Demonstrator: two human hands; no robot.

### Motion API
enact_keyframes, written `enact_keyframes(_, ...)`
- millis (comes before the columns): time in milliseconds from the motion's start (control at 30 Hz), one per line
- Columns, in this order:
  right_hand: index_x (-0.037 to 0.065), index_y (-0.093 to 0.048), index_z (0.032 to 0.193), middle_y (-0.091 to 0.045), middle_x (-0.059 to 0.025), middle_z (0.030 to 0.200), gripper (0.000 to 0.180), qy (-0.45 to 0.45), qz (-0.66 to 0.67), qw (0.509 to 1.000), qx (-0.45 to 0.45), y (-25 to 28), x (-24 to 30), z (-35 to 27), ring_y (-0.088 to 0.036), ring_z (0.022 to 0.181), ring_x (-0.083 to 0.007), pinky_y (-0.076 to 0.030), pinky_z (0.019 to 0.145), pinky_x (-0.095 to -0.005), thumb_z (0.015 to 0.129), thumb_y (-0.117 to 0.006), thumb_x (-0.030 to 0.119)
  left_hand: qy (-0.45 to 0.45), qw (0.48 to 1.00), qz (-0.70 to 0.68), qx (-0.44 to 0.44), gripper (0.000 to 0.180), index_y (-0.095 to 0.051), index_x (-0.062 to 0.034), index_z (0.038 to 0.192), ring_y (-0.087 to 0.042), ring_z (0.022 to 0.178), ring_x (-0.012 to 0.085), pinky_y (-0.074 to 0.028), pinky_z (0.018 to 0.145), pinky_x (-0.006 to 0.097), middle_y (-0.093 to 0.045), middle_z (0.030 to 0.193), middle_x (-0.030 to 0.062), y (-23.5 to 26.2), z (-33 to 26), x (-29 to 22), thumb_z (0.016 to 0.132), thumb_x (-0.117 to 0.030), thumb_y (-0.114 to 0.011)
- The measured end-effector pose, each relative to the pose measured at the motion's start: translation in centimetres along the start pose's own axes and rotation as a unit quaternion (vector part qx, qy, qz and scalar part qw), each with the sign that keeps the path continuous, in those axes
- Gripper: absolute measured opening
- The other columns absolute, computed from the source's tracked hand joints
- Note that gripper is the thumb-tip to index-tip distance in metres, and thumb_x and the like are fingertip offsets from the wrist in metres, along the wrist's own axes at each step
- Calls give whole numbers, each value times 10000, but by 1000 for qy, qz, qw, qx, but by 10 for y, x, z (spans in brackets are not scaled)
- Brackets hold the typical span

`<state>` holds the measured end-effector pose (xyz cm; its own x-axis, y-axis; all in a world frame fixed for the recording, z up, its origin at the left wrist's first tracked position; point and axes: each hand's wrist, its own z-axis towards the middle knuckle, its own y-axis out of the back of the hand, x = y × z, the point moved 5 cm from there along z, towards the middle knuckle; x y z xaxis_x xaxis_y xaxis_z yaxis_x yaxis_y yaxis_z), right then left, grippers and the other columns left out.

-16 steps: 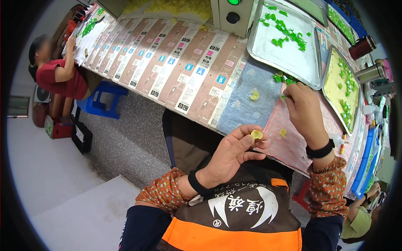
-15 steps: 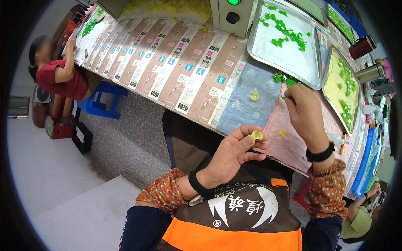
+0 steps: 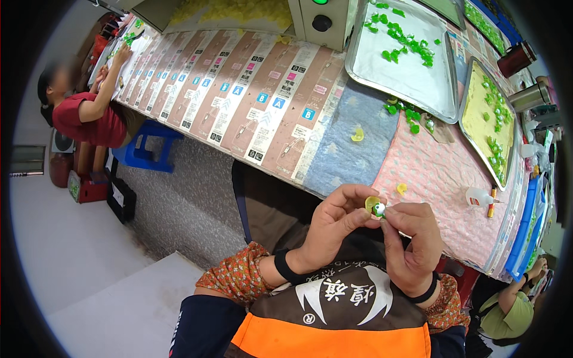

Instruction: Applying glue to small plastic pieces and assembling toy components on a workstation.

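Close in front of my body, both hands come together at the table's near edge. My left hand [image 3: 330,225] pinches a small translucent yellow cup-shaped shell [image 3: 371,202] between thumb and fingers. Between the thumb and index finger of my right hand [image 3: 413,243] is a tiny green-and-white figure [image 3: 379,210], held at the shell's open side. Whether it sits inside the shell is hard to make out. Two more yellow shells lie loose, one shell [image 3: 357,134] on the blue cloth and another shell [image 3: 401,188] on the pink cloth. Several green pieces [image 3: 412,117] are heaped beyond them.
A metal tray [image 3: 412,89] with green pieces stands at the back, beside a yellow-lined tray [image 3: 474,119]. A glue-like squeeze bottle [image 3: 479,197] lies at right, near a dark red cup [image 3: 517,62]. A grey machine [image 3: 325,27] stands behind. Co-workers sit at far left and lower right.
My right hand has come back from the green pile to my left hand, carrying a green-and-white figure to the yellow shell. The left hand keeps its hold on the shell.
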<state>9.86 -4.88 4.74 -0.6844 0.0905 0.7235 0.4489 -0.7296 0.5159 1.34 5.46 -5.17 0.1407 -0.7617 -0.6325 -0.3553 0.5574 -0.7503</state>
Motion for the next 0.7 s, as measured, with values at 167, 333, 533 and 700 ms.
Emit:
enact_keyframes(167,10,-651,979,-671,-147,880,310,10,-23,1000,-2,1,-1,-7,-630,728,-271,-484,606,-333,720,-753,-126,-29,999,42,14,306,-527,8,1263,-634,1109,175,-542,934,317,-642,1233,148,-5,-1,-2,989,-87,-624)
enact_keyframes(333,4,-652,964,-671,-146,866,300,8,-19,1000,-10,0,0,-7,-621,719,-267,-478,603,-332,716,-754,-132,-45,996,68,33,318,-530,8,1261,-616,1136,174,-514,974,324,-634,1244,140,-4,-3,-3,977,-85,-641)
enact_keyframes(533,-2,-652,951,-673,-145,862,298,10,-21,1000,-11,1,-1,-10,-616,714,-265,-476,603,-328,709,-750,-145,-44,993,102,47,320,-538,5,1258,-603,1165,172,-483,1009,324,-619,1268,131,-6,-5,-4,967,-66,-650)
enact_keyframes(700,-2,-651,962,-673,-145,862,308,12,-10,1000,-11,0,-4,-11,-611,710,-264,-473,599,-328,708,-747,-145,-54,992,98,55,318,-544,8,1259,-598,1182,173,-483,1016,328,-615,1275,128,-6,-5,-4,961,-33,-648)
